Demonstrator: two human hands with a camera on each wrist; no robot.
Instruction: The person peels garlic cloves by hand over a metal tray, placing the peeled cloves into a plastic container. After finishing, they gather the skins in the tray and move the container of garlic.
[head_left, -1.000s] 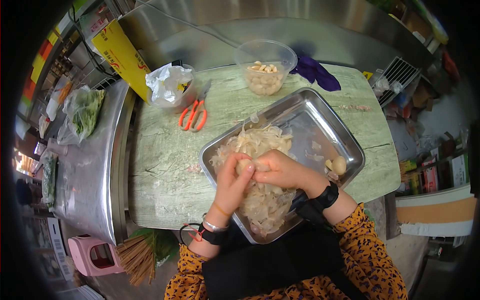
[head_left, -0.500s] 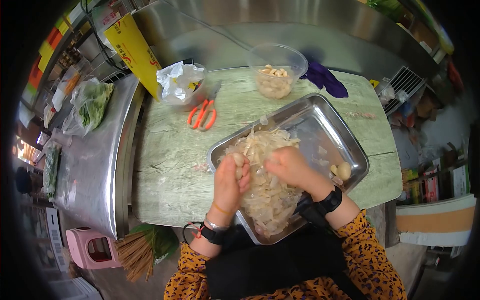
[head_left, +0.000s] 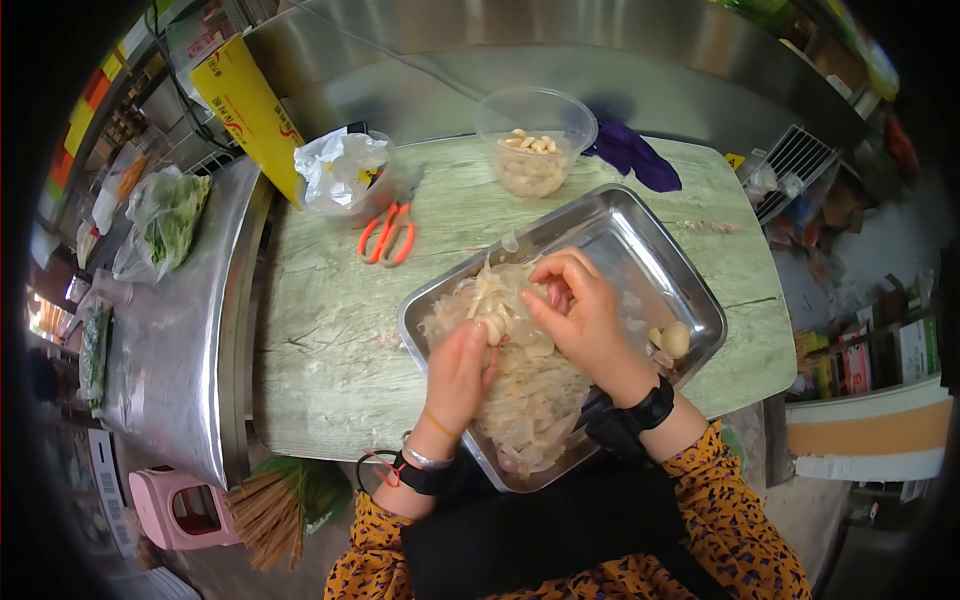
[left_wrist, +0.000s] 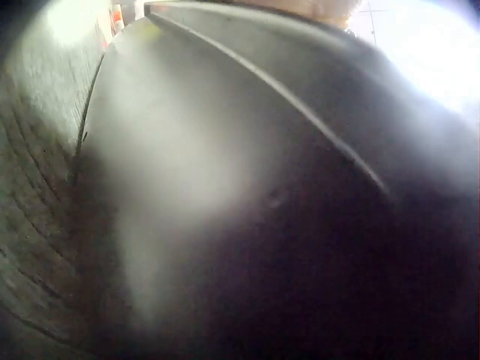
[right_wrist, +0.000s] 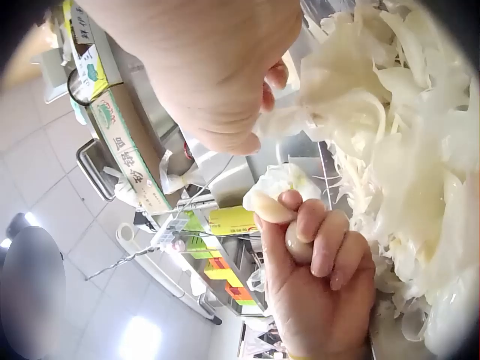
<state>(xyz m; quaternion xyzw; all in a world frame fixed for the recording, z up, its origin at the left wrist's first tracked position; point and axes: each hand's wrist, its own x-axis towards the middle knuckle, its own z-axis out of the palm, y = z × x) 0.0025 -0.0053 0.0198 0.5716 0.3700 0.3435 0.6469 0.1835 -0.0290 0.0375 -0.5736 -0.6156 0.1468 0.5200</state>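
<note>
My left hand (head_left: 458, 375) grips garlic cloves (right_wrist: 298, 244) low over the near left part of a steel tray (head_left: 645, 245). One pale peeled clove (right_wrist: 270, 208) shows at its fingertips in the right wrist view. Just beyond and to the right, my right hand (head_left: 590, 320) has its thumb and fingers bent around a thin, see-through bit of garlic skin (right_wrist: 281, 120). Under both hands lies a large heap of garlic skins (head_left: 535, 400). More garlic (head_left: 675, 340) rests in the tray's right corner. The left wrist view is mostly dark, blurred metal.
A clear plastic bowl (head_left: 575, 125) of peeled cloves stands behind the tray, beside a purple cloth (head_left: 637, 160). Orange-handled scissors (head_left: 388, 235) lie at left, near a tub (head_left: 345, 205) with crumpled white wrapping. A yellow box (head_left: 245, 110) leans behind; a steel counter (head_left: 180, 340) adjoins the table.
The hands were together on the garlic, then drew apart. Since then the right hand has moved up and forward over the skins, while the left keeps its hold on the cloves.
</note>
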